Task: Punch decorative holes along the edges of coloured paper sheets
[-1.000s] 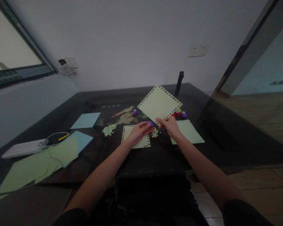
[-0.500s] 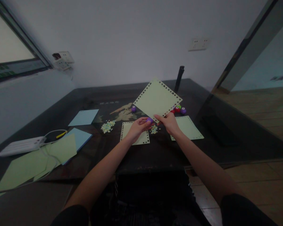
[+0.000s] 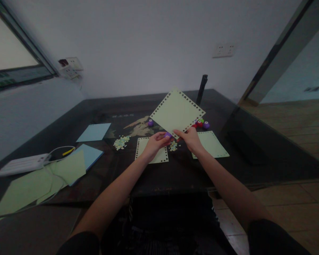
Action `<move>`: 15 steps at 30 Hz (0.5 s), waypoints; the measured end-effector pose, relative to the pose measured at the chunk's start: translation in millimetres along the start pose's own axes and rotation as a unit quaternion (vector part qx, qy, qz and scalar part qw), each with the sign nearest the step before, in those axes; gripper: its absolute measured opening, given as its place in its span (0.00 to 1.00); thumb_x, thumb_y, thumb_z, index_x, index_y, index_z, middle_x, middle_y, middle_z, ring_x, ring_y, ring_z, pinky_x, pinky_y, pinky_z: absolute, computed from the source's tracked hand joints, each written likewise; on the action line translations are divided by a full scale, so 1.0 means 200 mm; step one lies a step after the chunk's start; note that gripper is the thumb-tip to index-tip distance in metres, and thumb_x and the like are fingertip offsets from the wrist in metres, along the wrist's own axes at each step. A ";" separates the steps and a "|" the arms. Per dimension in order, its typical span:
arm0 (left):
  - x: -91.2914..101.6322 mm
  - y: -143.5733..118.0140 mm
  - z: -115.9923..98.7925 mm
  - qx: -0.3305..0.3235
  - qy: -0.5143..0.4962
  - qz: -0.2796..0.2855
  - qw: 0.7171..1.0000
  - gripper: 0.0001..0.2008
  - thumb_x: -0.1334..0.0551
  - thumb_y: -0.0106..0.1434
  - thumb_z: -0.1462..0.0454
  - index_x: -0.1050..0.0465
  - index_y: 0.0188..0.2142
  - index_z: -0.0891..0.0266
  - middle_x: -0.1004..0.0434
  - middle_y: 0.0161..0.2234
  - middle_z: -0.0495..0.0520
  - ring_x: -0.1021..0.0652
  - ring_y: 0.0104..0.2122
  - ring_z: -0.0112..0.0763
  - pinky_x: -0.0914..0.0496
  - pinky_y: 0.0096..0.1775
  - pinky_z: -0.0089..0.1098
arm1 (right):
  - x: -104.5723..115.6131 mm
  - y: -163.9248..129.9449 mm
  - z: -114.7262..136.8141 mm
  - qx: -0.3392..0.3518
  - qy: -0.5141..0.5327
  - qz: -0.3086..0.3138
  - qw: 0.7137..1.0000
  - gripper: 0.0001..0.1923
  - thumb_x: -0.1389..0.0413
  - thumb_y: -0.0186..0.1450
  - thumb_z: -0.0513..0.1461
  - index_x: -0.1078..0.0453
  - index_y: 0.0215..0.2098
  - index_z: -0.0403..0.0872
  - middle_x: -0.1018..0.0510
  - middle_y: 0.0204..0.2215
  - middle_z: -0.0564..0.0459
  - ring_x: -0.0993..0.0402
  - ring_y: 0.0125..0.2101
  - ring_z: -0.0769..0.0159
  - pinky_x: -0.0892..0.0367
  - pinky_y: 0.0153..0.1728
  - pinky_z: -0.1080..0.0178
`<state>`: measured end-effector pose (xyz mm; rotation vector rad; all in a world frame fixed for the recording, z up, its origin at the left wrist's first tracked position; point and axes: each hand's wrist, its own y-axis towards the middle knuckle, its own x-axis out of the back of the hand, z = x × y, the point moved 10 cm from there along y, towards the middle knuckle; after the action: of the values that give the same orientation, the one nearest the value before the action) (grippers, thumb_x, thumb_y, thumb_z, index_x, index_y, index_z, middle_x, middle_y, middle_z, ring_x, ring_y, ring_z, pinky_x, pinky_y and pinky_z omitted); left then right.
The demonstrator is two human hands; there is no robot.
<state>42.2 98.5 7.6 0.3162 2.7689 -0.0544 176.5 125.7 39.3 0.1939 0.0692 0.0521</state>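
Observation:
My left hand (image 3: 156, 143) is closed round a small purple craft punch (image 3: 167, 135), at the lower corner of a pale green paper sheet (image 3: 177, 112). That sheet is raised and turned like a diamond, with punched holes along its edges. My right hand (image 3: 190, 138) pinches it near the same corner, thumb on top. Beneath my left hand lies another pale sheet with punched edges (image 3: 140, 150). A further pale green sheet (image 3: 212, 144) lies right of my right hand. Small paper cut-outs (image 3: 173, 146) are heaped between the hands.
A larger heap of cut-outs (image 3: 121, 142) and blue sheets (image 3: 94, 132) lie left. Green sheets (image 3: 29, 189), a white power strip (image 3: 23, 164) and its cable sit at far left. Another purple punch (image 3: 150, 123) and several coloured punches (image 3: 206, 125) stand behind. A black upright object (image 3: 202, 89) is at the back.
Almost nothing differs. Both hands keep their hold on the sheet and the purple punch; the whole view has shifted very slightly.

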 end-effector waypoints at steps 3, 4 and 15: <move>0.00 0.00 0.00 -0.001 -0.001 -0.001 1.000 0.15 0.32 0.52 0.63 0.30 0.38 0.65 0.22 0.36 0.57 0.21 0.37 0.33 0.31 0.46 0.37 | 0.00 0.00 0.00 -0.002 -0.009 -0.001 1.000 0.19 0.36 0.46 0.47 0.28 0.27 0.40 0.21 0.27 0.45 0.29 0.23 0.65 0.32 0.21 0.64; 0.00 0.00 0.00 -0.001 0.000 -0.001 1.000 0.16 0.31 0.52 0.63 0.30 0.38 0.65 0.22 0.36 0.57 0.21 0.37 0.33 0.30 0.46 0.37 | 0.00 0.00 0.00 -0.003 -0.013 -0.004 1.000 0.19 0.36 0.46 0.47 0.28 0.27 0.40 0.21 0.26 0.46 0.29 0.22 0.66 0.32 0.21 0.64; 0.01 0.00 0.00 -0.009 0.008 -0.006 1.000 0.16 0.31 0.50 0.63 0.30 0.37 0.65 0.22 0.35 0.56 0.21 0.36 0.32 0.31 0.46 0.37 | 0.00 -0.01 0.02 0.004 -0.043 -0.006 0.999 0.19 0.37 0.47 0.47 0.28 0.28 0.40 0.21 0.27 0.45 0.29 0.22 0.65 0.31 0.22 0.62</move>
<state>41.3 99.4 7.4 0.2954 2.7861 -0.0309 177.1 122.9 42.6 0.2034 -0.0156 0.0310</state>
